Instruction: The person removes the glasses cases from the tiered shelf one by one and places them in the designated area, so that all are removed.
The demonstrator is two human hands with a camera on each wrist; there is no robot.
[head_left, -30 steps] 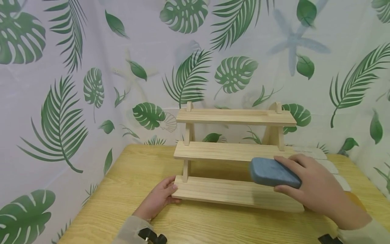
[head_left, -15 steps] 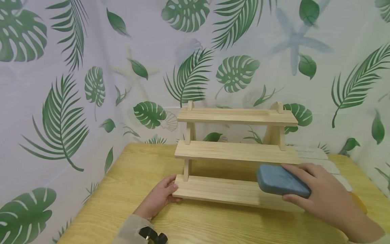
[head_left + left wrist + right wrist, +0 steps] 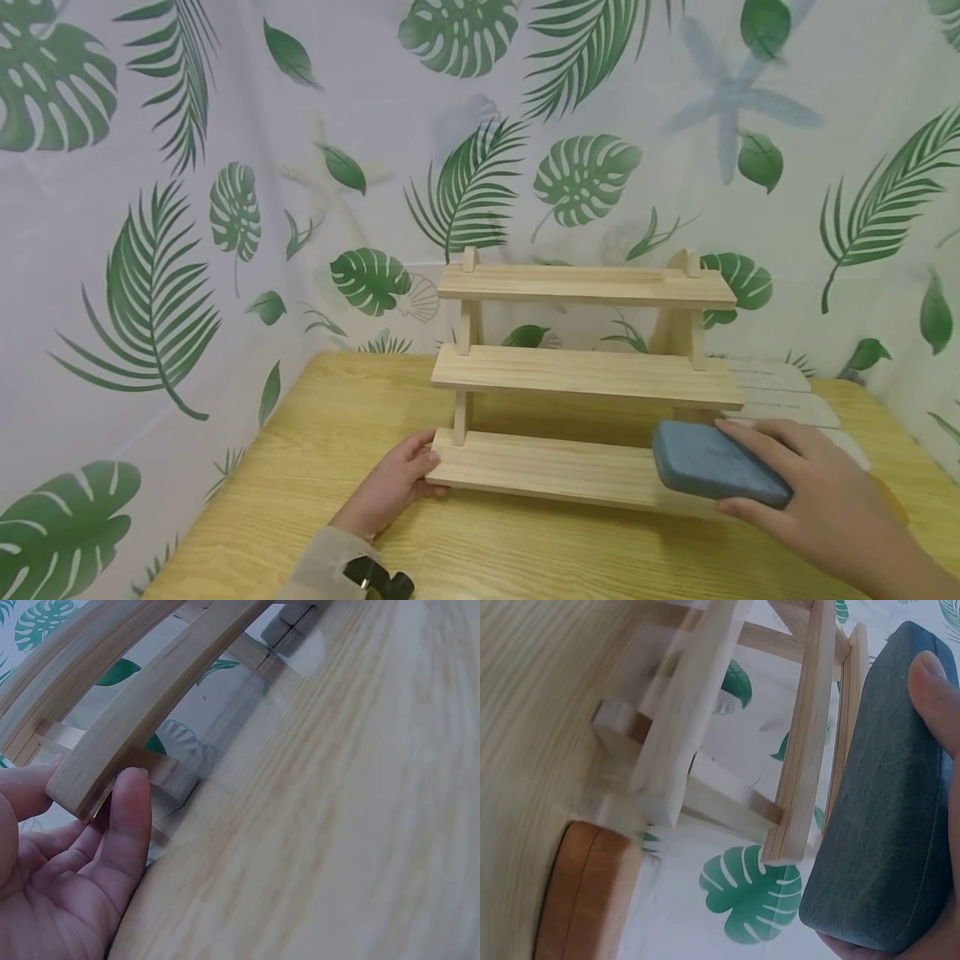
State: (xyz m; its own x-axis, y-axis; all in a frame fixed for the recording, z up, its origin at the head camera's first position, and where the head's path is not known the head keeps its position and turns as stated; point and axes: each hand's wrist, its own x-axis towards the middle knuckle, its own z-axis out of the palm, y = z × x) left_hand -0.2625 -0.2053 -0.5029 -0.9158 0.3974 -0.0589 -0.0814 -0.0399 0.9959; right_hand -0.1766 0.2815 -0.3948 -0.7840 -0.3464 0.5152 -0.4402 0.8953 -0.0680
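Observation:
A three-tier wooden display rack [image 3: 588, 373] stands on the table, its shelves bare. My left hand [image 3: 392, 482] grips the left end of the bottom shelf; in the left wrist view, thumb and fingers [image 3: 129, 825] lie on either side of the board end. In my right hand [image 3: 832, 508] is a blue glasses case [image 3: 716, 463], pinched between thumb and fingers. It is tilted, in front of the bottom shelf's right end, which it partly hides. The right wrist view shows the case's [image 3: 881, 795] leather-like surface with a seam along its edge.
Several pale, rounded flat items [image 3: 798, 408] lie in a row right of the rack. An orange-brown case [image 3: 589, 892] lies nearest in that row, mostly behind my right hand in the head view. Leaf-patterned cloth [image 3: 360, 100] hangs behind the wooden table [image 3: 277, 508] and along its left side.
My right hand has moved right and toward me with the blue glasses case, lowering from the middle shelf to about the bottom shelf. My left hand has stayed on the rack.

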